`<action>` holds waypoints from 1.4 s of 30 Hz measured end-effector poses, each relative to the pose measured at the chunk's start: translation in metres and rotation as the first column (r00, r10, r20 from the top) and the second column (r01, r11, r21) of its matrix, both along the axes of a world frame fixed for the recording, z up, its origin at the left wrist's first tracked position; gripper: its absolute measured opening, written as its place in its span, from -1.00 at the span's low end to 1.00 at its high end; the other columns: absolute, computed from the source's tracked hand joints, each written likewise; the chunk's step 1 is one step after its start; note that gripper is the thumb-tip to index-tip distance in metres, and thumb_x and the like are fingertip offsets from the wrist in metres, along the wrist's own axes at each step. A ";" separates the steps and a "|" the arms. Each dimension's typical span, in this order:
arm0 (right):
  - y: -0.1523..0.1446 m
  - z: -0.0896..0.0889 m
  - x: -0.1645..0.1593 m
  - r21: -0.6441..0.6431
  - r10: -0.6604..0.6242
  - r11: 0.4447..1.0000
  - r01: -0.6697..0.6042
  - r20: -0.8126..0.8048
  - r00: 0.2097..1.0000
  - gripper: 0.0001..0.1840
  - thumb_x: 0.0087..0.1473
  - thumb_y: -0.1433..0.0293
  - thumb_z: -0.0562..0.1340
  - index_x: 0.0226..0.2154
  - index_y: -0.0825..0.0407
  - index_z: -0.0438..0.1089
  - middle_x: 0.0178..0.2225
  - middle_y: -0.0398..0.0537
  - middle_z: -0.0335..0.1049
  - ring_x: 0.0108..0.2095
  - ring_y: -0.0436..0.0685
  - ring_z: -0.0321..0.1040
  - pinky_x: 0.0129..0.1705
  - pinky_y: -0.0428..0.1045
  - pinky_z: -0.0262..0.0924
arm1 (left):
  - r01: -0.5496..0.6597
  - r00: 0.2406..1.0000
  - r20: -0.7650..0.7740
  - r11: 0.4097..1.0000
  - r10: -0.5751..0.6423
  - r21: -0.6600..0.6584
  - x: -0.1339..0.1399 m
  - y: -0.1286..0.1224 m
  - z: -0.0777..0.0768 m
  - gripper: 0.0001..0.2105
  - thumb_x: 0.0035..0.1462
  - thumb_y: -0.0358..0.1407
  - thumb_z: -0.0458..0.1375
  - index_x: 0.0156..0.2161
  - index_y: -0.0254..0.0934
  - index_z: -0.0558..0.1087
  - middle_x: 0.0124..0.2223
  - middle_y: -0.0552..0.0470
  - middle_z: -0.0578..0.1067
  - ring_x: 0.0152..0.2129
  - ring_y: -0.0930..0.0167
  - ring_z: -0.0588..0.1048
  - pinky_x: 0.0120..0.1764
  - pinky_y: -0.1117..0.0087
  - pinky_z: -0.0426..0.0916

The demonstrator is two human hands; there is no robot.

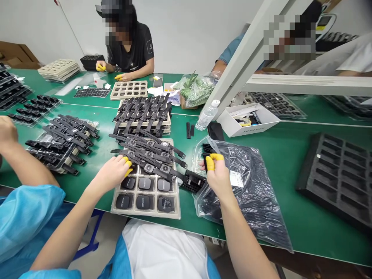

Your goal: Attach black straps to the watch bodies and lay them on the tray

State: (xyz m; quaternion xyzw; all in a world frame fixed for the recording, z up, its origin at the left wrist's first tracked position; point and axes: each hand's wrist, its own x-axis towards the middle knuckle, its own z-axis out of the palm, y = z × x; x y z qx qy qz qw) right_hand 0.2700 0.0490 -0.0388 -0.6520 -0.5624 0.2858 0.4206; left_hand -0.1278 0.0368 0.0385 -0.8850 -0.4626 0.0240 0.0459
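My left hand (112, 172), with yellow finger covers, is closed at the left side of a beige tray (145, 213). Its fingertips are beside a watch strap and a square black watch case (128, 183); whether they grip anything is hidden. Several assembled watches (149, 154) with black straps lie across the tray's far half. Square black cases (144, 201) fill its near compartments. My right hand (217, 174) pinches a black strap (207, 162) over the opening of a clear plastic bag (255, 201) full of black straps. Left of it lies a bundle of black straps (194, 180).
Behind the tray stands a stack of trays with watches (142, 112). More watches (69, 133) lie to the left, near a neighbour's arm (26, 162). A bottle (207, 115), white box (248, 120) and black foam tray (337, 170) are to the right. A co-worker (130, 50) sits opposite.
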 end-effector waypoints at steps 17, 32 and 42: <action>-0.100 0.036 -0.082 -0.051 0.300 0.790 -0.611 -0.837 0.457 -0.60 0.26 0.01 0.29 -0.26 0.01 0.35 -0.63 -0.28 0.29 -0.68 -0.06 0.08 -0.61 -0.12 0.00 | 0.469 0.563 0.814 0.866 -0.140 -0.175 0.126 -0.032 -0.032 -0.42 0.26 -0.55 -0.04 0.36 -0.24 0.22 0.23 -0.24 0.47 0.24 0.19 0.43 0.22 0.06 0.45; -0.101 0.032 -0.089 -0.029 0.151 0.880 -0.474 -0.929 0.337 -0.70 0.22 0.17 0.33 -0.39 0.01 0.35 -0.76 -0.38 0.09 -0.76 -0.09 -0.11 -0.69 -0.14 -0.09 | 0.412 0.516 0.838 0.909 -0.178 -0.060 0.126 -0.035 -0.037 -0.52 0.31 -0.54 -0.04 0.30 -0.26 0.27 0.17 -0.23 0.48 0.17 0.22 0.46 0.18 0.11 0.47; -0.099 0.037 -0.090 -0.064 0.068 0.920 -0.386 -0.946 0.317 -0.72 0.21 0.15 0.34 -0.36 -0.03 0.33 -0.75 -0.41 0.00 -0.74 -0.08 -0.19 -0.72 -0.16 -0.13 | 0.366 0.447 0.882 0.930 -0.151 -0.026 0.127 -0.035 -0.045 -0.49 0.35 -0.50 -0.03 0.36 -0.20 0.21 0.18 -0.22 0.47 0.17 0.21 0.45 0.17 0.10 0.47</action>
